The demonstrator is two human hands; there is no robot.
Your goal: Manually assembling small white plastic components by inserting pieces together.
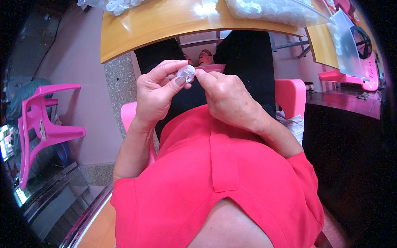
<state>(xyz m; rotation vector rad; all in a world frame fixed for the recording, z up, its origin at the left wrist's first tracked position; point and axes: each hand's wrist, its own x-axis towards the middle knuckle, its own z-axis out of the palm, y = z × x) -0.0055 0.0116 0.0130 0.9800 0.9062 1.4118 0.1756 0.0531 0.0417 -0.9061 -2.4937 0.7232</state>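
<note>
Above my lap, my left hand (157, 91) pinches a small round white plastic piece (187, 72) between thumb and fingers. The piece is tilted, and its recessed side with small raised details is visible. My right hand (231, 98) is closed, its thumb and forefinger touching the piece's right edge. Whatever these right fingers grip, if anything, is too small or hidden to name. Both hands are in front of the near edge of the wooden table (157, 31).
On the table lie a clear bag of white plastic parts (269, 12) and more white parts (120, 5) at the far left. A pink plastic chair (49, 128) stands left. Near my feet is a pink container (215, 68). A translucent bin (345, 45) is at the right.
</note>
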